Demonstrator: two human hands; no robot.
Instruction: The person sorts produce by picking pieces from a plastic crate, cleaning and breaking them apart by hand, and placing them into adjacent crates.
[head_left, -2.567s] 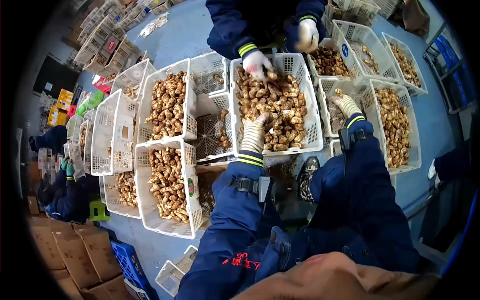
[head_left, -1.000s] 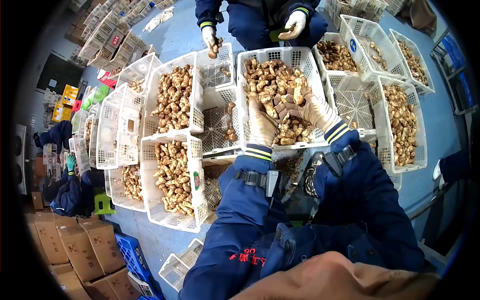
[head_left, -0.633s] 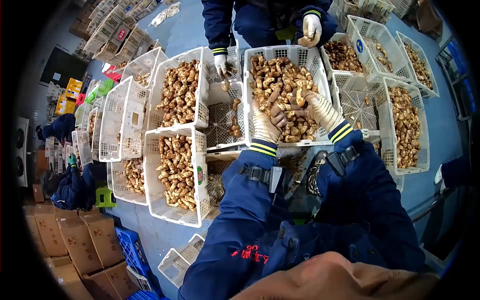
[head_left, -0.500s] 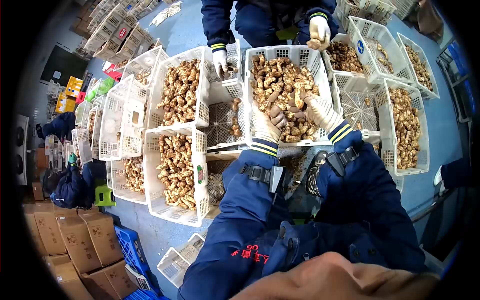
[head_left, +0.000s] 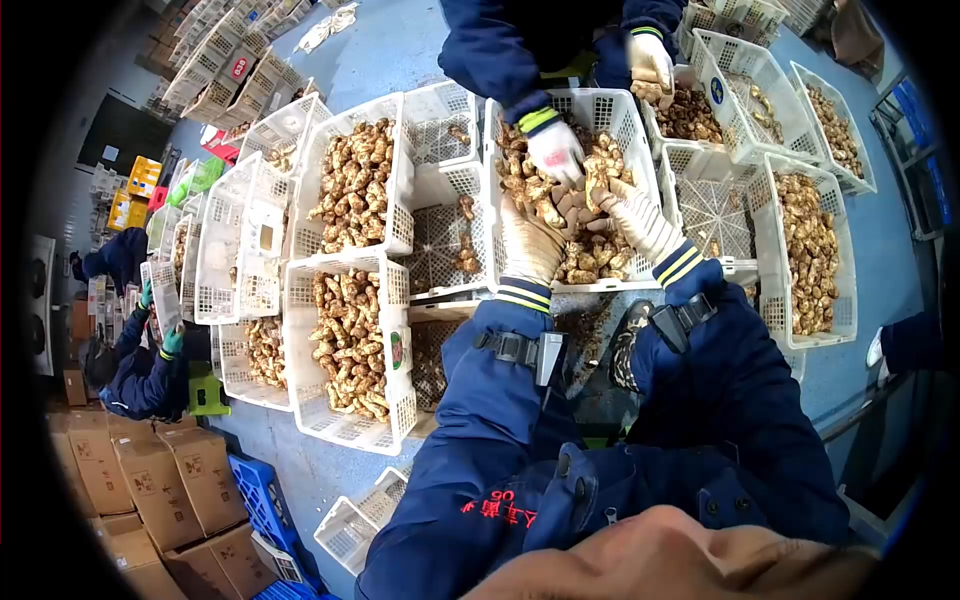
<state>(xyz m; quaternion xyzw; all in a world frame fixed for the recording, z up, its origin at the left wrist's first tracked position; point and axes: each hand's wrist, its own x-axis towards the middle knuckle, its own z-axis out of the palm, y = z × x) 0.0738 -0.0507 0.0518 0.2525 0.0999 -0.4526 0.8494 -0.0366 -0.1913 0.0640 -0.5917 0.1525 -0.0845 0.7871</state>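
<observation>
A white plastic crate point(head_left: 640, 150) in front of me holds a heap of brown-and-cream mushrooms point(head_left: 590, 262). My left hand point(head_left: 530, 245), in a pale glove with darker fingers, curls around a mushroom point(head_left: 542, 205) at the crate's left side. On the right, my right hand point(head_left: 634, 218), gloved alike, pinches a thick mushroom point(head_left: 601, 170) standing up from the heap. My fingertips are partly hidden among the mushrooms. A co-worker's white-gloved hand point(head_left: 556, 152) reaches into the same crate, close to my fingers. Their other hand point(head_left: 650, 65) holds mushrooms above the neighbouring crate.
Mushroom-filled crates stand left point(head_left: 355, 190), lower left point(head_left: 350, 345) and right point(head_left: 805, 255). A crate point(head_left: 440, 250) with a few mushrooms adjoins mine on the left. Cardboard boxes point(head_left: 155, 480) and a blue pallet point(head_left: 262, 500) lie lower left. Another person point(head_left: 145, 370) works at far left.
The co-worker's hand has moved from the crate at the left into my crate. My left hand has shifted slightly up and left; my right hand stays nearly in place.
</observation>
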